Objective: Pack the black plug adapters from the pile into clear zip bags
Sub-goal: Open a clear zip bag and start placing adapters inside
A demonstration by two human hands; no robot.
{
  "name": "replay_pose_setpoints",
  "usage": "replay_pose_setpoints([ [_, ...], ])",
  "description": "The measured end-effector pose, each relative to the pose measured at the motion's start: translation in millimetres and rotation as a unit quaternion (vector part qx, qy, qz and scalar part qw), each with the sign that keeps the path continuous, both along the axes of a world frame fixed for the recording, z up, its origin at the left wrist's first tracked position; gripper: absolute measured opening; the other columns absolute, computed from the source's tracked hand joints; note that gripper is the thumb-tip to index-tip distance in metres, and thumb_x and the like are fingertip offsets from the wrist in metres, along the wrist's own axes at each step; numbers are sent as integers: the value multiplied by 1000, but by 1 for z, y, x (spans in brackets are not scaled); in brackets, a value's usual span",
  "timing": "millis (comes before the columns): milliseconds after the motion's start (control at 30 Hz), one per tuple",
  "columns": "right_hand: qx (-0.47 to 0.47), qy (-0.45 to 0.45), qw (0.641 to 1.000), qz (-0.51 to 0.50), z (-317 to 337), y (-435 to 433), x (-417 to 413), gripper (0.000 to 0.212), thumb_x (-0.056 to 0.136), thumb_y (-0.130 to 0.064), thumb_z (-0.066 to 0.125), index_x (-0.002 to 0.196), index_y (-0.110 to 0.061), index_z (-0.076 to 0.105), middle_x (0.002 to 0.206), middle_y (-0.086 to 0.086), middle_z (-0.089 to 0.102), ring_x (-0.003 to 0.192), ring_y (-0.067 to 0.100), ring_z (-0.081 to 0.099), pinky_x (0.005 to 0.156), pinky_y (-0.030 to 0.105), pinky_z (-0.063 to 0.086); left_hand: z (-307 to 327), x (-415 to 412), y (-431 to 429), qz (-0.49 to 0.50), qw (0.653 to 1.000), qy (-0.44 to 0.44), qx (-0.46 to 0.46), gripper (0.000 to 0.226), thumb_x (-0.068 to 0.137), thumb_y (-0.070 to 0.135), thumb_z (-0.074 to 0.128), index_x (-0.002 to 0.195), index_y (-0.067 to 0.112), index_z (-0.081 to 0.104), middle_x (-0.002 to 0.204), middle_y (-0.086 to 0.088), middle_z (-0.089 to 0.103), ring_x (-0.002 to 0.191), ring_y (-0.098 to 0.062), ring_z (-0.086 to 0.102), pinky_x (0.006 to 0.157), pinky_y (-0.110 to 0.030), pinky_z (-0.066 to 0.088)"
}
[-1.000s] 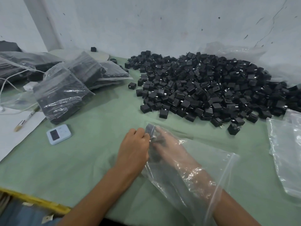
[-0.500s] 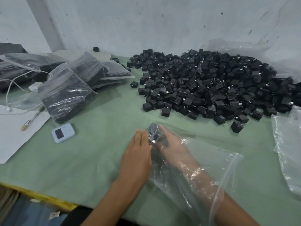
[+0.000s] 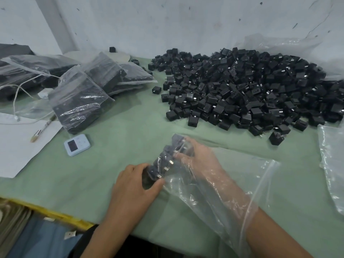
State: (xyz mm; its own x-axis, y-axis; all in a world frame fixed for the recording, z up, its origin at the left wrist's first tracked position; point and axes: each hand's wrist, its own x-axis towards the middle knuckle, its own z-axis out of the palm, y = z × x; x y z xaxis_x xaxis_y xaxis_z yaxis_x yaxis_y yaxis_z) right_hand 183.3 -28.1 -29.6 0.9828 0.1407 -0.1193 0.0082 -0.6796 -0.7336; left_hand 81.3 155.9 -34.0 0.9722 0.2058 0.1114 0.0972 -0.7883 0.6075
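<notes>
Packing work at a bench covered in green cloth (image 3: 115, 123): a person's right hand (image 3: 202, 159) is pushed in through the mouth of a clear zip bag (image 3: 247, 185), so that the plastic sleeves the forearm. Its fingers curl over the far end of a row of adapters (image 3: 164, 162) lying at the bag's closed end. The left hand (image 3: 134, 187), outside the bag, grips the near end of the same row through the film, with the thumb pressed to the side where the metal prongs show. The row runs diagonally away from the person and rests on the cloth, the black plugs side by side and touching. Beyond the hands, across the back right of the bench, spreads the pile (image 3: 242, 86) of loose black plug adapters, backed by crumpled clear plastic sheeting (image 3: 283, 43) against the white wall. One stray adapter (image 3: 276, 138) sits at the pile's near edge, apart from the bag. At far right lies a stack of empty clear bags (image 3: 333, 164). To the left, several filled bags (image 3: 80, 103) of adapters lean on one another. Near them are a small white digital device (image 3: 77, 145), a sheet of white paper (image 3: 16, 148) with a small brush (image 3: 43, 128) across its edge, and a white cable (image 3: 14, 108). A yellow strip (image 3: 55, 215) edges the bench nearest the person.
</notes>
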Motion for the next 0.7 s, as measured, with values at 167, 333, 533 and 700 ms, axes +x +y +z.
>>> replay_pose_setpoints([
  [167, -36, -14, 999, 11, 8, 2, -4, 59, 82, -54, 68, 134, -32, 51, 102, -8, 66, 87, 10, 63, 84, 32, 57, -1, 0, -3, 6, 999, -34, -4, 37, 72, 59, 73, 100, 38, 62, 96, 19, 54, 94, -8, 52, 82, -28, 40],
  [333, 25, -6, 1000, 19, 14, -2, -9, 55, 86, -47, 70, 133, -24, 55, 110, -1, 69, 101, 19, 66, 93, 40, 54, 1, 9, 8, -9, 994, 10, -112, 25, 77, 57, 72, 94, 39, 67, 93, 22, 65, 82, 3, 58, 74, -17, 44],
  [533, 75, -13, 997, 28, 11, -3, -11, 35, 87, -42, 71, 119, -32, 60, 103, -14, 68, 91, 4, 66, 72, 12, 49, 8, 32, 10, -23, 994, -15, -105, 15, 83, 31, 77, 71, 28, 68, 68, 21, 67, 59, 1, 57, 57, -16, 38],
  [700, 86, -10, 996, 22, 8, -5, -5, 46, 85, -45, 71, 122, -20, 60, 111, -7, 68, 104, 20, 64, 91, 31, 52, 16, 43, 12, -66, 995, 25, -77, 23, 83, 42, 77, 72, 26, 63, 69, 18, 67, 58, 2, 56, 54, -14, 37],
])
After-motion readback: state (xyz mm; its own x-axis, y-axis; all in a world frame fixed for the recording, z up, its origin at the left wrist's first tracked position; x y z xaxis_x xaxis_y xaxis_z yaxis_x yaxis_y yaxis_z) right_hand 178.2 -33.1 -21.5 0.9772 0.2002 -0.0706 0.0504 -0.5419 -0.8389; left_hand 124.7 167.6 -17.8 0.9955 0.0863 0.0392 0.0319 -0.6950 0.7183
